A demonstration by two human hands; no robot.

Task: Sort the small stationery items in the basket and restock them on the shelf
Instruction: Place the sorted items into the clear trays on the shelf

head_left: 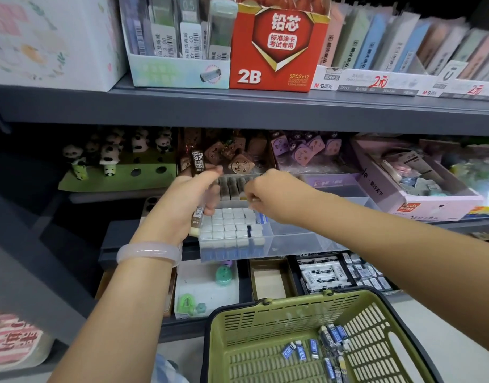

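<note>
Head view: mid-frame, the left hand [193,194] grips a long brown 2B-labelled eraser pack [197,189]. The right hand [261,196] has fingers curled over the clear plastic tray [293,239] of white wrapped erasers [229,225]; can't tell if it's pinching one. Bottom right, the green plastic basket [265,322] holds small blue-wrapped erasers [315,349].

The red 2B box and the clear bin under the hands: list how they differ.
The red 2B box is opaque printed cardboard; the clear bin is see-through plastic. The red 2B box stands tall on the upper shelf; the clear bin lies low and wide on a lower one. The clear bin shows rows of small erasers; the box's contents are unclear. Both hold stock.
</note>
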